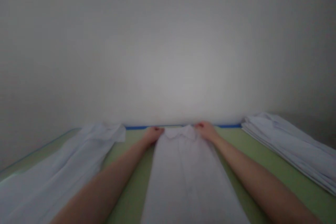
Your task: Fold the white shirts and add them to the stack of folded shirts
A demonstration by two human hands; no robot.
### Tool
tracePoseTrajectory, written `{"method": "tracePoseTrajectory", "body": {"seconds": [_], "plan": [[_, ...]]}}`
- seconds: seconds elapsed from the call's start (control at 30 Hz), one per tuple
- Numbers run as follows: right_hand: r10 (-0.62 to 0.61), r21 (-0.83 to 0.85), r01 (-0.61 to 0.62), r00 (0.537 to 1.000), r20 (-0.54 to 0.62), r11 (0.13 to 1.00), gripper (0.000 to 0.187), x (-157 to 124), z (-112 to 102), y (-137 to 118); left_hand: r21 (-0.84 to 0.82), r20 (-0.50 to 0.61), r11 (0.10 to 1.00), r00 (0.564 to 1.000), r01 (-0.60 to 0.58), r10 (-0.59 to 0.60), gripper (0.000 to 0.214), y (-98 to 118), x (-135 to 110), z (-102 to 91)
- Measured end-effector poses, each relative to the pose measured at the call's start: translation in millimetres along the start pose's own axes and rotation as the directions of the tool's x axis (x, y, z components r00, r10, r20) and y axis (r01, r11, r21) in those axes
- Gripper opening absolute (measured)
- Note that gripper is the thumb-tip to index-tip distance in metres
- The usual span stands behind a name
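A white collared shirt (186, 171) lies folded into a long narrow strip down the middle of a green table (131, 196). Its collar points away from me, near the far edge. My left hand (152, 134) grips the left side of the collar end, fingers curled onto the cloth. My right hand (206, 130) holds the right side of the collar the same way. Both forearms stretch out along the shirt's two sides. The picture is blurred.
A loose white garment (65, 164) is spread over the table's left part. A stack of folded white shirts (291, 143) sits at the right. A blue strip (136, 127) runs along the far table edge against a plain pale wall (168, 42).
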State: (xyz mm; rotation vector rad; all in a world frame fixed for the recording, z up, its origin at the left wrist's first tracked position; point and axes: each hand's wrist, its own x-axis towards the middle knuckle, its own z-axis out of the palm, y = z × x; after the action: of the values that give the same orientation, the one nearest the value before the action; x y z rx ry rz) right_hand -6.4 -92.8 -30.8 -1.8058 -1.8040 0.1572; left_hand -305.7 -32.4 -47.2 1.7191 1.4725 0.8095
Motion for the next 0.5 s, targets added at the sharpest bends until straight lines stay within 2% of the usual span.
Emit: {"method": "tracePoseTrajectory", "body": {"seconds": [0.1,0.2,0.3,0.37,0.5], "plan": [[-0.029,-0.054,0.031,0.999,0.038,0.998,0.043,-6,7,-6,0.111,-0.065,0.991,0.995,-0.069,0.076,0.046,3,-1,-0.2],[-0.024,-0.131,0.022,1.0,-0.018,0.991,0.051,-17,6,-1,0.158,-0.057,0.98,0.99,-0.119,0.13,0.053,4,-5,-5.0],[0.082,-0.162,-0.091,0.995,-0.059,0.983,0.043,-26,-5,9,0.191,-0.05,0.978,0.994,-0.082,0.093,0.041,3,-9,-12.5],[0.159,-0.133,-0.159,0.987,-0.011,0.978,0.037,-30,-13,13,0.205,-0.029,0.978,0.999,-0.036,0.043,0.03,3,-11,-15.9],[0.201,-0.06,-0.197,0.978,0.062,0.979,0.031,-34,-19,11,0.195,0.061,0.981,0.998,0.022,-0.034,0.031,2,-14,-15.0]]}}
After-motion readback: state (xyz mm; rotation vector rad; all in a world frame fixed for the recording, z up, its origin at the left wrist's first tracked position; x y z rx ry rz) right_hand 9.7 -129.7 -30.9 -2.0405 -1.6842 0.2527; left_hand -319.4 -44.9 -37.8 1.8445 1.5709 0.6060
